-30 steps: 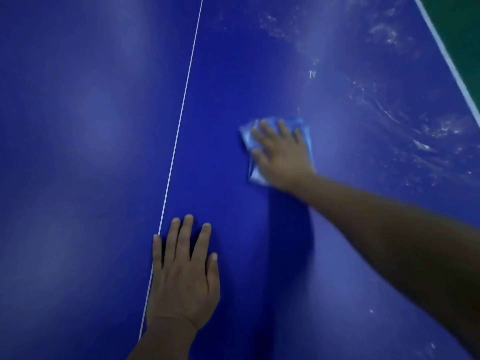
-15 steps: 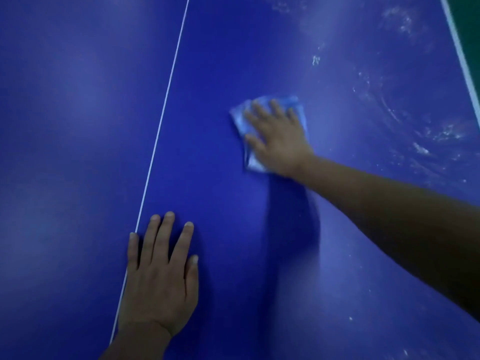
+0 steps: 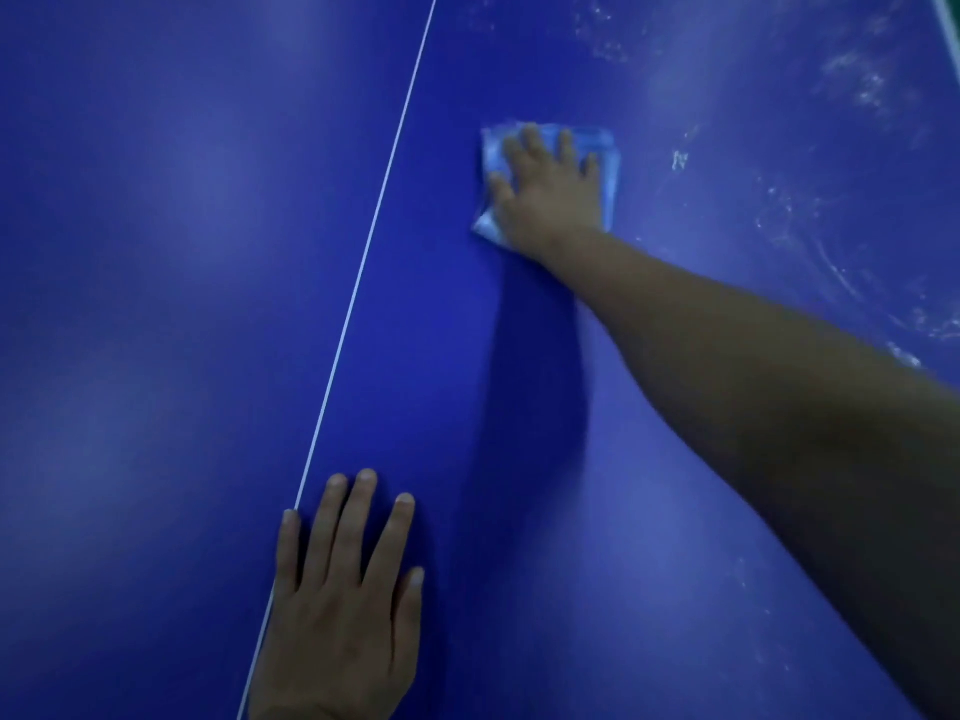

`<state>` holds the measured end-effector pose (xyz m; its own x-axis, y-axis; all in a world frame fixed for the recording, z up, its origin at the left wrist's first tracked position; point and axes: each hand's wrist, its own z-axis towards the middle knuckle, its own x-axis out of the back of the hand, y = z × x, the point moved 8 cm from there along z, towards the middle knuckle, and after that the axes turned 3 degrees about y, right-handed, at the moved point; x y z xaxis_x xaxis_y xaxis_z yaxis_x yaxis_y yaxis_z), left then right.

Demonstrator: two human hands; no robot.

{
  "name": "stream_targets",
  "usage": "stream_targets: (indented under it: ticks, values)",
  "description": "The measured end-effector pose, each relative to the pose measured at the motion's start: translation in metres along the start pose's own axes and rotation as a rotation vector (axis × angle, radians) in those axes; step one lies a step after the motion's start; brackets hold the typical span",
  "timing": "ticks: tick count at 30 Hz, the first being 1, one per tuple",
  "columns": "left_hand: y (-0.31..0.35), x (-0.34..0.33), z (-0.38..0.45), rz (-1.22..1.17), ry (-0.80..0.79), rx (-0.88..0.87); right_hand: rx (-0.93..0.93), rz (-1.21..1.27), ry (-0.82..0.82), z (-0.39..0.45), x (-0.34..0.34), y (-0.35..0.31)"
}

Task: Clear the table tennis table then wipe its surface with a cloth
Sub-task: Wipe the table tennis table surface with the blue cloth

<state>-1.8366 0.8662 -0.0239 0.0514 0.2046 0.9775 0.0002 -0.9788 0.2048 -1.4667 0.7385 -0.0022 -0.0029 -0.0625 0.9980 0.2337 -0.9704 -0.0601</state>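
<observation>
The blue table tennis table (image 3: 156, 252) fills the view, with a thin white centre line (image 3: 363, 262) running up it. My right hand (image 3: 550, 200) lies flat with straight fingers on a folded light blue cloth (image 3: 610, 168), pressing it onto the surface just right of the line. My left hand (image 3: 343, 605) rests flat on the table near the bottom, fingers spread, its little finger at the white line. It holds nothing.
White dusty smears (image 3: 810, 226) cover the table to the right of the cloth and toward the top right. A sliver of the table's white edge and green floor (image 3: 950, 23) shows at the top right corner.
My right hand has pushed the cloth farther away and slightly right, toward the dusty patch. My left hand stays flat on the table by the white line.
</observation>
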Motion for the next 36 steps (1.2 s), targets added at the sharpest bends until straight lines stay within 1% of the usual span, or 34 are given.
stream_targets:
  ticks: [1,3,4,5,6,7,8,10,11,12,13,14,16,17,18,19,21,23,24,25,26,27,28,29,30,31,32,34,35,36]
  values:
    - [0.000,0.000,-0.001,0.005,0.023,-0.005,0.113,0.000,0.012,-0.006,-0.002,-0.029]
    - [0.000,0.001,-0.001,0.008,0.062,-0.007,0.441,0.033,-0.017,-0.033,-0.013,-0.092]
    - [0.000,0.000,-0.001,0.012,0.076,-0.005,0.558,0.055,-0.051,-0.043,-0.015,-0.105]
    - [-0.001,0.000,-0.001,0.019,0.084,-0.005,0.622,0.090,-0.053,-0.044,-0.009,-0.103]
    - [-0.001,-0.001,-0.001,0.021,0.090,-0.008,0.593,0.135,-0.010,-0.036,0.000,-0.084]
    - [-0.001,0.000,-0.001,0.018,0.095,-0.011,0.499,0.157,0.041,-0.019,0.005,-0.053]
    - [-0.001,0.000,-0.001,0.016,0.100,-0.014,0.366,0.120,0.080,-0.002,0.011,-0.012]
    - [-0.001,-0.001,-0.001,0.021,0.101,-0.020,0.049,-0.033,0.034,0.019,0.014,0.075]
    - [-0.001,-0.001,-0.001,0.021,0.094,-0.018,-0.100,-0.060,-0.004,0.018,0.014,0.102]
    - [-0.001,-0.001,-0.001,0.018,0.087,-0.014,-0.164,-0.071,-0.023,0.015,0.013,0.106]
    - [-0.002,-0.001,-0.001,0.018,0.082,-0.010,-0.141,-0.094,-0.034,0.010,0.008,0.089]
    - [-0.002,-0.001,-0.001,0.018,0.075,-0.005,-0.058,-0.093,-0.033,0.006,0.001,0.060]
    - [0.000,-0.001,0.000,0.013,0.064,0.001,0.148,-0.002,-0.040,-0.002,-0.009,-0.001]
    - [-0.001,-0.002,0.000,0.020,0.063,0.001,0.250,0.040,-0.056,-0.004,-0.013,-0.020]
    - [-0.001,-0.004,0.000,0.029,0.059,-0.005,0.317,0.036,-0.072,-0.004,-0.014,-0.025]
    - [-0.001,-0.004,0.000,0.029,0.052,-0.009,0.323,0.008,-0.077,0.002,-0.012,-0.012]
    - [-0.003,-0.004,0.001,0.031,0.046,-0.008,0.174,-0.030,-0.031,0.019,-0.004,0.043]
    - [-0.003,-0.006,0.000,0.037,0.042,-0.014,-0.095,-0.029,0.016,0.024,0.005,0.115]
    - [-0.003,-0.006,0.000,0.028,0.036,-0.015,-0.250,-0.006,0.026,0.019,0.009,0.140]
    - [-0.003,-0.005,0.000,0.026,0.038,-0.016,-0.357,-0.003,0.014,0.014,0.011,0.144]
    - [-0.004,-0.006,0.000,0.038,0.041,-0.016,-0.363,-0.038,-0.008,0.012,0.010,0.125]
    - [-0.004,-0.007,-0.001,0.052,0.045,-0.017,-0.258,-0.089,0.004,0.010,0.007,0.092]
    - [-0.003,-0.006,-0.001,0.051,0.052,-0.015,-0.094,-0.106,0.011,0.010,0.002,0.049]
    - [-0.002,-0.004,0.000,0.040,0.067,-0.009,0.054,-0.060,-0.002,0.006,-0.005,0.010]
    - [-0.002,-0.002,0.001,0.037,0.083,-0.002,0.151,0.004,-0.037,0.003,-0.011,-0.015]
    - [-0.002,-0.002,0.001,0.042,0.094,0.001,0.196,0.034,-0.063,0.004,-0.014,-0.021]
    - [-0.002,-0.002,0.002,0.046,0.100,0.001,0.181,0.047,-0.079,0.008,-0.015,-0.007]
    - [-0.001,-0.002,0.001,0.048,0.102,-0.006,0.089,-0.070,-0.052,0.016,-0.014,0.053]
    - [-0.001,-0.002,0.001,0.050,0.101,-0.012,0.023,-0.117,-0.045,0.018,-0.012,0.091]
    - [-0.001,-0.001,0.001,0.051,0.096,-0.014,-0.075,-0.106,-0.030,0.018,-0.008,0.129]
